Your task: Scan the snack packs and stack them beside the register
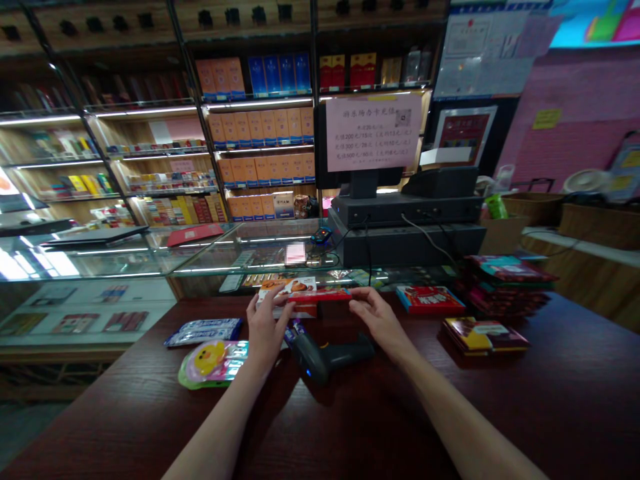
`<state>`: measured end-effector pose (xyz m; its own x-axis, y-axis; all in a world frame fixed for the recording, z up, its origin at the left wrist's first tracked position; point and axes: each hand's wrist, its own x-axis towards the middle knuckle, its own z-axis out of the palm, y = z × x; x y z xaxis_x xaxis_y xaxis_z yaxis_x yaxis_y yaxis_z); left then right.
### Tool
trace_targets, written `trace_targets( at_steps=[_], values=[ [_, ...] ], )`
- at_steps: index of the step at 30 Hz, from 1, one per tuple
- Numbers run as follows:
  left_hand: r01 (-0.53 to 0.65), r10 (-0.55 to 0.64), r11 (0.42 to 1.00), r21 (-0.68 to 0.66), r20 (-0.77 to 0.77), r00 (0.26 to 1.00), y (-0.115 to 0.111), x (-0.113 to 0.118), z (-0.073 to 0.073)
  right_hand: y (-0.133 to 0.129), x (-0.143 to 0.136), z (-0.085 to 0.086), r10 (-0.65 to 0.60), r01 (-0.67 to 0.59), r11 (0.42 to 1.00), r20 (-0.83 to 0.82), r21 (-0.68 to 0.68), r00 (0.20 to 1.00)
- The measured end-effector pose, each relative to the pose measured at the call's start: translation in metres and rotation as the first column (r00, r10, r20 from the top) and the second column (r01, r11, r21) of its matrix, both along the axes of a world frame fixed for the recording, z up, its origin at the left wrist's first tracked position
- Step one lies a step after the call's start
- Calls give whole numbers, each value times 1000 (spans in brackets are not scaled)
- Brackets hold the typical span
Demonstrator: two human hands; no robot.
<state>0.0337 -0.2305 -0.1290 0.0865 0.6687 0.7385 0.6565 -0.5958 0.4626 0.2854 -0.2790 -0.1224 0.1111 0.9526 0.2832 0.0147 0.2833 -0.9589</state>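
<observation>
Dark reddish-brown wood-grain table [350,427] under my bare left hand [267,327] and bare right hand [377,320], which hold a flat bright red packet [323,295]; dark grey plastic handheld scanner [320,360] shows a blue light. Blue-and-white patterned long wrappers [204,331] on my left, plus a green-edged pink and pale blue plastic pack [215,365] with a yellow duck figure [209,359]. Right side: red flat box [431,300] with white lettering and light blue edge, yellow-and-maroon flat packets [485,335].
</observation>
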Motion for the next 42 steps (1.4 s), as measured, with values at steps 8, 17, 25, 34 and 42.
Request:
trace_targets(
  at_steps=[8, 17, 25, 34, 42],
  values=[
    [125, -120, 990, -62, 77, 990, 0, -2, 2, 10, 6, -10, 7, 3, 991, -78, 135, 997],
    [165, -163, 986, -20, 64, 984, 4, -4, 0, 10, 8, -17, -103, 51, 931, 128, 362, 986],
    [123, -123, 992, 8, 53, 991, 3, -2, -3, 5, 19, -8, -147, 1, 905, 311, 426, 939],
    [114, -114, 993, 6, 93, 989, 0, 4, 0, -2, 31, 11, -122, -13, 943, 382, 333, 916],
    [270, -249, 960, -68, 223, 942, -7, 25, 13, -18, 50, 26, -180, 4, 935, 464, 355, 868]
  ],
)
